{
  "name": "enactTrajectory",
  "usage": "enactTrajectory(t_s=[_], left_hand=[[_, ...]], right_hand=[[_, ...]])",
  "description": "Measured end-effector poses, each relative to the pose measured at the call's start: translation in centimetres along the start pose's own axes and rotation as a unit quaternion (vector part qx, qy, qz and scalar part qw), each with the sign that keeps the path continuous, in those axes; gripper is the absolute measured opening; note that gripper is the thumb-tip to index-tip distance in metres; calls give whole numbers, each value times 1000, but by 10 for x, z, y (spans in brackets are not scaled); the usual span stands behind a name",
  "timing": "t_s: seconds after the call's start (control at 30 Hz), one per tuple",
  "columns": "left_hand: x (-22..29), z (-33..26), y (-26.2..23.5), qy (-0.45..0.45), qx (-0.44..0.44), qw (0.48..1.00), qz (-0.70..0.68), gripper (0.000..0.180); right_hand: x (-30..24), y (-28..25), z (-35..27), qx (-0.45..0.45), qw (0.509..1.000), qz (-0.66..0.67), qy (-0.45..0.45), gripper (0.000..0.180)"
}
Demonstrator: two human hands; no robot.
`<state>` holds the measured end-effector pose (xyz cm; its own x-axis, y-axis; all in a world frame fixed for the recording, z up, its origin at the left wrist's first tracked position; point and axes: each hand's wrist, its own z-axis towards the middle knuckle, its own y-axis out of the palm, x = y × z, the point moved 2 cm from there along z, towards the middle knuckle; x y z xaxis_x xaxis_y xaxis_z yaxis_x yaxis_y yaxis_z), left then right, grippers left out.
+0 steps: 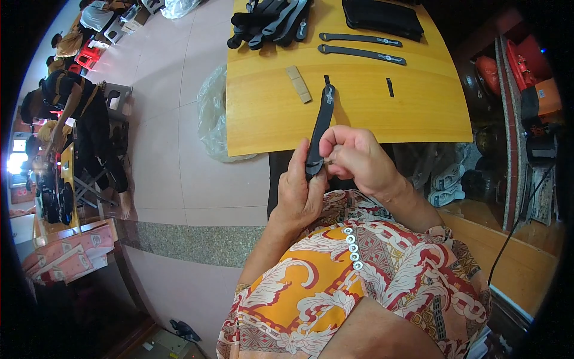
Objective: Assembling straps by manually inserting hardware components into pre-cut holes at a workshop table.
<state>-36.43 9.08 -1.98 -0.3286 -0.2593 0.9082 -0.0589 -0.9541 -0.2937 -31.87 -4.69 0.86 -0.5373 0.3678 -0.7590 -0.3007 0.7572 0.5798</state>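
A black fabric strap (pixel 323 122) with a small pale print near its far end stands tilted over the table's near edge. My left hand (pixel 297 194) is closed around its near end, with thumb and fingers on either side. My right hand (pixel 363 160) is curled in a pinch right beside that end, touching or almost touching it. A small part of something shows at its fingertips, too small to name. Beyond the strap's tip, a short black strip pokes out on the table. Two similar straps (pixel 362 54) lie flat farther away, one behind the other.
The yellow table (pixel 263 122) bears a pile of black straps (pixel 272 21), a black pouch-like bundle (pixel 382 18), a brown cardboard piece (pixel 299 85) and a small black strip (pixel 390 87). A clear plastic bag (pixel 212 116) hangs at its left. Another person (pixel 78 113) bends over a table at far left.
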Motion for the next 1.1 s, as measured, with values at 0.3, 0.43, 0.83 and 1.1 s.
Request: enactTrajectory(t_s=[0.3,0.43,0.83,1.1], left_hand=[[6,-4,6,22,51,998,36,59],[1,6,9,82,97,990,59,63],[1,-15,20,-212,46,950,-223,48],[-12,30,-3,-391,-56,822,-410,36]], right_hand=[[-3,20,-13,57,680,-582,-442,29],[0,20,-5,92,633,-617,-458,27],[-24,-21,17,210,698,-574,-374,15],[-27,-6,4,128,734,-545,-383,16]])
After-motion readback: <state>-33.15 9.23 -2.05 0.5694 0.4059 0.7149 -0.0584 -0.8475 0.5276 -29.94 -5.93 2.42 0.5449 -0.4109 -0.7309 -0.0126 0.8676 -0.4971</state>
